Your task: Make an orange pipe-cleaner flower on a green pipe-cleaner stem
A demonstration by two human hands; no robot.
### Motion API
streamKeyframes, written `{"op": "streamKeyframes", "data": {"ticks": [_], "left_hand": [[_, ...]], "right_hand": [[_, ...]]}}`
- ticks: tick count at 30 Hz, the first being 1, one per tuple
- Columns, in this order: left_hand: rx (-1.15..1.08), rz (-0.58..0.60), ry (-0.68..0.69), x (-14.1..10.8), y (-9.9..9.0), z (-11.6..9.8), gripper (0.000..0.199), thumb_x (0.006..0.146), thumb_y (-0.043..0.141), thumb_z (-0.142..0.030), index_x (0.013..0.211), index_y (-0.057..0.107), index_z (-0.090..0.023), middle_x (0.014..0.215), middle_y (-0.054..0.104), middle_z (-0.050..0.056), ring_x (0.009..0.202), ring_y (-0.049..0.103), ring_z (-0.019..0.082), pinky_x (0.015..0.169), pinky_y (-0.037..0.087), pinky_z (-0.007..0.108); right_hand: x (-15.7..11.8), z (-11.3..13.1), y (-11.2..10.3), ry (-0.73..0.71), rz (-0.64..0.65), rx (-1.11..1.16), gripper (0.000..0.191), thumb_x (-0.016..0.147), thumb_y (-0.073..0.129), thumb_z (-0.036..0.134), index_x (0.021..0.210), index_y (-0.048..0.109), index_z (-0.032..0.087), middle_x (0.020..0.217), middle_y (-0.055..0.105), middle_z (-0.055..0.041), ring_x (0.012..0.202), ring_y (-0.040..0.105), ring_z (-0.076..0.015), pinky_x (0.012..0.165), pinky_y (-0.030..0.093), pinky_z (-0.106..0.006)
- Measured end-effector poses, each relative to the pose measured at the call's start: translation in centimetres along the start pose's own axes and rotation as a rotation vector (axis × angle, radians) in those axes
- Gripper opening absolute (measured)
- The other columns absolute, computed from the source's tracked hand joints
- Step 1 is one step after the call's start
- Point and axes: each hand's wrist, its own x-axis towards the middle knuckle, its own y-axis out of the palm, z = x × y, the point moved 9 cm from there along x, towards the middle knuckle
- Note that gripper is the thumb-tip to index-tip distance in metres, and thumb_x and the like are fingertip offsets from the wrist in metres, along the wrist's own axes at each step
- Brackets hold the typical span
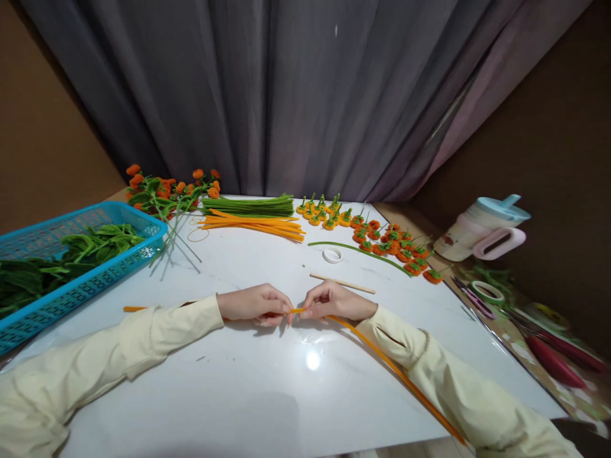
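Observation:
Between my two hands, near the middle of the white table (248, 388), runs a long orange fuzzy stem (396, 370). My left hand (258, 304) pinches it, and one end pokes out to the left behind my sleeve. Close beside it, my right hand (337, 301) grips the same stem with thumb and fingers. From there the stem trails down to the right, past my forearm and the table's front edge. A short piece shows between the fingertips. Just behind my right hand lies a thin wooden stick (342, 283).
Behind lie green stems (248, 206), orange stems (252, 225), a white tape roll (333, 255) and small yellow (329, 222) and orange flower heads (391, 245). A blue basket (86, 273) of leaves stands left; a cup (482, 229) and pliers (556, 362) are right.

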Motion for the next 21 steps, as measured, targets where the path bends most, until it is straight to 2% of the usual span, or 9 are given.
{"op": "streamKeyframes", "data": {"ticks": [8, 21], "left_hand": [[-0.119, 0.021, 0.006, -0.02, 0.09, -0.25, 0.027, 0.084, 0.045, -0.027, 0.08, 0.061, -0.007, 0.044, 0.037, -0.006, 0.036, 0.019, 0.005, 0.036, 0.011, 0.021], [-0.045, 0.022, 0.005, -0.06, 0.21, -0.24, 0.027, 0.084, 0.053, -0.033, 0.081, 0.06, -0.007, 0.044, 0.04, -0.007, 0.037, 0.024, 0.005, 0.038, 0.015, 0.021]], "right_hand": [[-0.06, 0.09, 0.09, 0.006, 0.003, 0.023, 0.028, 0.066, 0.075, 0.035, 0.071, 0.067, 0.009, 0.044, 0.051, 0.0049, 0.041, 0.04, -0.0049, 0.044, 0.027, -0.02], [-0.07, -0.05, -0.11, -0.007, -0.008, 0.013, 0.029, 0.066, 0.075, 0.036, 0.071, 0.067, 0.009, 0.046, 0.051, 0.0045, 0.043, 0.04, -0.0053, 0.045, 0.028, -0.02]]}}
